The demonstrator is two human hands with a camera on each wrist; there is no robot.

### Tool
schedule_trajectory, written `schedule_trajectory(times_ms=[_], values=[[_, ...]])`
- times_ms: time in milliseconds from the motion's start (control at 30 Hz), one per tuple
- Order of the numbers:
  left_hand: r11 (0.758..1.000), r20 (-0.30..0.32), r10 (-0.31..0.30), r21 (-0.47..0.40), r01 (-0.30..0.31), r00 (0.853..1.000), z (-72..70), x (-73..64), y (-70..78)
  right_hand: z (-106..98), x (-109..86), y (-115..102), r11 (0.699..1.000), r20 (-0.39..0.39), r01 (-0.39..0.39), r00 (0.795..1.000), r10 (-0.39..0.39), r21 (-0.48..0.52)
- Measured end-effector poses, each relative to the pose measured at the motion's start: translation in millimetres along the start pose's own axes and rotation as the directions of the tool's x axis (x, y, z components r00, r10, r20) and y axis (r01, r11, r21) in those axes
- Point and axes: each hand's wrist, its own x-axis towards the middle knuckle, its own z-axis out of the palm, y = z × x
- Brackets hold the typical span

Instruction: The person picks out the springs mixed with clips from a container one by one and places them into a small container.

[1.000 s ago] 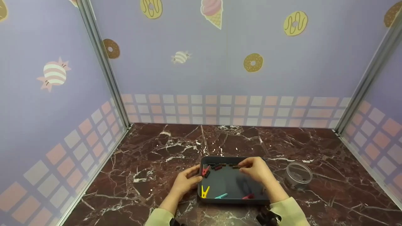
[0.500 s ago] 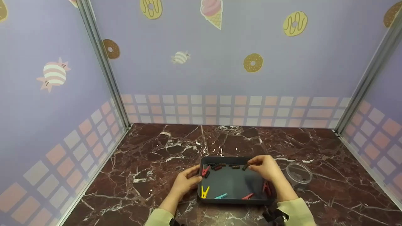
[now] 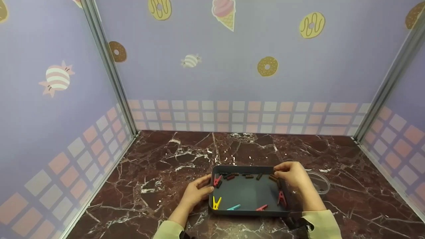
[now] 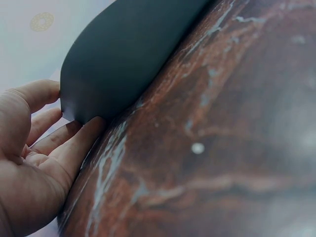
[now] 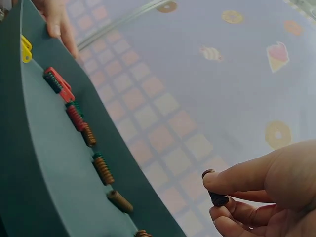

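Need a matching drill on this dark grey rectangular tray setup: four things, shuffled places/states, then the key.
Things
1. Yellow plastic clip
2. Right hand
3. Light blue plastic clip
4. Clear round plastic tub

Places/states
A. Along the near wall of the dark grey rectangular tray, away from its corners
B. On the dark red marble-patterned table, right of the tray in the head view
C. In the tray's near left corner
D. Pinching a small dark cylinder

Pairs
1-C, 2-D, 3-A, 4-B
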Motion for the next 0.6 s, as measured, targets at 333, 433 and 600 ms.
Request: schedule_trajectory(times_ms=[333,433,600], values=[[1.000,-0.006,-0.009,-0.002,0.009,1.000,0.7,-0.3,0.9,-22.5,-3.8,12.2,0.999,-0.027,-0.047,0.999,0.047,-0.007],[1.000,-0.004,-0.014,0.002,0.014,1.000,0.7,-0.7,1.0,-30.3,-5.4,16.5,0.998,-0.025,-0.054,0.998,0.053,-0.014],[1.000,-0.006,-0.018,0.013,0.018,1.000,0.7,-1.4,1.8,-40.5,-8.3,22.9,0.996,-0.024,-0.090,0.996,0.090,-0.006]])
